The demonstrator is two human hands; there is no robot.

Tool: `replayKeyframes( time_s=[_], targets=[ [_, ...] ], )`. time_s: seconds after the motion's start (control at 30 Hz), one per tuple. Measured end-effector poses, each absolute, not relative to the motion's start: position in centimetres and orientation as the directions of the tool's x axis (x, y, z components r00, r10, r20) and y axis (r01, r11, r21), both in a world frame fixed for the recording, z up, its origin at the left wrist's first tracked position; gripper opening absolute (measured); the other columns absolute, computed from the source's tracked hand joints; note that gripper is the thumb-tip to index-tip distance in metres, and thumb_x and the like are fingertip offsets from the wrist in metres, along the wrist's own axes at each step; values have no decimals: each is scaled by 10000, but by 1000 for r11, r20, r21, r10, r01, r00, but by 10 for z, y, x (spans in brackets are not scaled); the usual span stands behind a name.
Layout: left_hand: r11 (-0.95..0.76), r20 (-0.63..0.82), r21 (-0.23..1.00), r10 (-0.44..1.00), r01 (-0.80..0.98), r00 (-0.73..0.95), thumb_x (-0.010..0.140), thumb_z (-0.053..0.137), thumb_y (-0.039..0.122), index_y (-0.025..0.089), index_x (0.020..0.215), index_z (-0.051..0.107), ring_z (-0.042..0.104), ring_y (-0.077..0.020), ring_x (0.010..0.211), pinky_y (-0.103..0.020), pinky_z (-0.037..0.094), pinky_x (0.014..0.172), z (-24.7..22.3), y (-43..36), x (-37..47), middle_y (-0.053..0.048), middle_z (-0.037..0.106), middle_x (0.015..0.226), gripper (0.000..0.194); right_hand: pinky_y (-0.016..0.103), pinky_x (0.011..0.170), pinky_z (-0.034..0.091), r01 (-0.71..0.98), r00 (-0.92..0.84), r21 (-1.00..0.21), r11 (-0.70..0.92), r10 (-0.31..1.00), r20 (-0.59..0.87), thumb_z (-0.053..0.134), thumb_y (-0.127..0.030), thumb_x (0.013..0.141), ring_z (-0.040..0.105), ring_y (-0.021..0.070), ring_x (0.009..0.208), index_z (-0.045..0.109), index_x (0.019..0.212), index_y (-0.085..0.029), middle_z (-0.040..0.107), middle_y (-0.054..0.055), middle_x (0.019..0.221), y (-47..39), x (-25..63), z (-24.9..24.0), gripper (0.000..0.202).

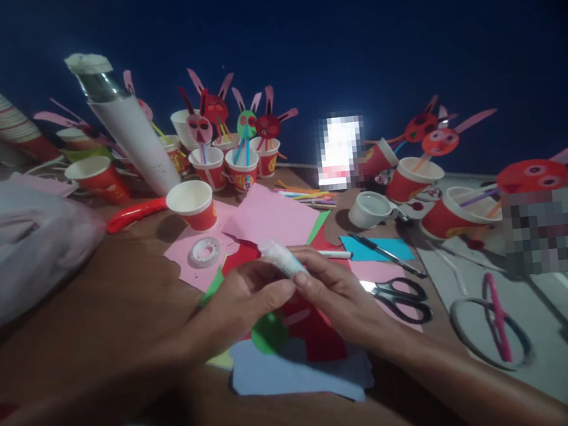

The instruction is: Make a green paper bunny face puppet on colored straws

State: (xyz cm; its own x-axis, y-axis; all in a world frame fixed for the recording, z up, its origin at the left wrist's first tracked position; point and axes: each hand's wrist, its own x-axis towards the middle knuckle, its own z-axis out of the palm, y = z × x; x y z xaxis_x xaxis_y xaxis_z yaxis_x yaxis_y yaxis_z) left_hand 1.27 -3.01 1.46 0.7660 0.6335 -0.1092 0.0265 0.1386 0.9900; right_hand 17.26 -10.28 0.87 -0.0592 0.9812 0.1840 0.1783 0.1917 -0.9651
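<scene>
Between both hands is a small white glue stick (282,258), tilted over the middle of the table. My left hand (256,293) is closed on its near side, thumb against the tube. My right hand (329,289) grips the lower end with thumb and fingers. Under the hands lie red paper (327,343), a green paper circle (269,335) and pale blue sheets (294,373). Pink paper (274,214) spreads just beyond. Black-handled scissors (403,298) rest right of my right hand, near a black pen (388,255) and a white marker (335,254).
Red paper cups (194,215) stand around, several holding paper rabbit heads (200,128) on straws. A tape roll (205,252) lies on pink paper. At left are a plastic bag (20,245) and a tall white bottle (131,140); a lit phone (339,151) leans at the back.
</scene>
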Motion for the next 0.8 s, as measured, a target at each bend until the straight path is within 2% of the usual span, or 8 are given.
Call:
replayKeyframes(
  time_s=[0.17, 0.27, 0.37, 0.5, 0.57, 0.6, 0.73, 0.8],
  targets=[
    [2, -36, 998, 791, 57, 610, 698, 686, 271, 161, 1034, 583, 591, -133, 788, -241, 506, 681, 13, -20, 11, -28, 615, 865, 368, 264, 768, 452, 396, 36, -909, 126, 988, 153, 456, -297, 927, 586, 155, 851, 546, 1075, -241, 627, 8, 940, -113, 188, 6, 182],
    [23, -49, 999, 729, 47, 683, 715, 672, 268, 176, 1126, 552, 565, -105, 682, -202, 479, 569, 14, -22, 10, -10, 601, 819, 438, 266, 723, 458, 471, -33, -876, 104, 994, 100, 469, -307, 920, 605, 171, 837, 539, 1071, -241, 646, 11, 919, -118, 191, 8, 180],
    [-40, -25, 996, 707, 75, 706, 720, 662, 252, 155, 999, 621, 526, -74, 586, -171, 432, 503, 17, -26, 10, 2, 612, 756, 298, 274, 719, 469, 555, -118, -819, 146, 988, 96, 453, -293, 925, 624, 187, 867, 537, 1085, -247, 667, 22, 945, -121, 191, 9, 187],
    [0, -49, 996, 851, 94, 523, 792, 611, 309, 150, 869, 625, 417, -38, 405, -143, 320, 375, 23, -15, 3, 50, 529, 529, 178, 329, 681, 476, 800, -123, -536, 270, 948, 294, 450, -284, 914, 646, 231, 811, 563, 1094, -223, 693, 81, 970, -130, 201, 4, 221],
    [-44, 64, 997, 923, -61, 378, 798, 607, 360, 172, 834, 601, 407, -37, 398, -140, 289, 356, 25, -6, -6, 63, 491, 525, 192, 363, 695, 479, 883, -64, -406, 235, 918, 391, 461, -276, 904, 651, 253, 806, 568, 1113, -205, 699, 106, 963, -138, 209, 2, 246],
    [-70, 100, 994, 914, -89, 394, 803, 600, 372, 168, 813, 593, 436, -45, 421, -144, 312, 373, 26, -2, -10, 55, 502, 543, 204, 361, 686, 483, 899, -45, -384, 212, 915, 401, 478, -272, 894, 653, 249, 796, 561, 1136, -205, 699, 103, 964, -141, 212, 3, 265],
    [-140, -66, 959, 735, 246, 675, 875, 481, 267, 171, 767, 563, 523, -64, 493, -166, 381, 439, 23, -8, -25, 13, 620, 696, 166, 295, 688, 503, 834, 54, -521, 180, 914, 403, 571, -225, 832, 650, 203, 845, 546, 1144, -237, 681, 56, 1020, -150, 210, 11, 314],
    [-388, -89, 839, 594, 382, 799, 865, 492, 244, 189, 813, 595, 571, -93, 590, -192, 437, 536, 18, -18, -32, 9, 639, 726, 129, 241, 662, 503, 762, 127, -623, 175, 904, 409, 598, -190, 807, 649, 165, 805, 580, 1038, -261, 683, 13, 936, -153, 203, 16, 242]
  ],
)
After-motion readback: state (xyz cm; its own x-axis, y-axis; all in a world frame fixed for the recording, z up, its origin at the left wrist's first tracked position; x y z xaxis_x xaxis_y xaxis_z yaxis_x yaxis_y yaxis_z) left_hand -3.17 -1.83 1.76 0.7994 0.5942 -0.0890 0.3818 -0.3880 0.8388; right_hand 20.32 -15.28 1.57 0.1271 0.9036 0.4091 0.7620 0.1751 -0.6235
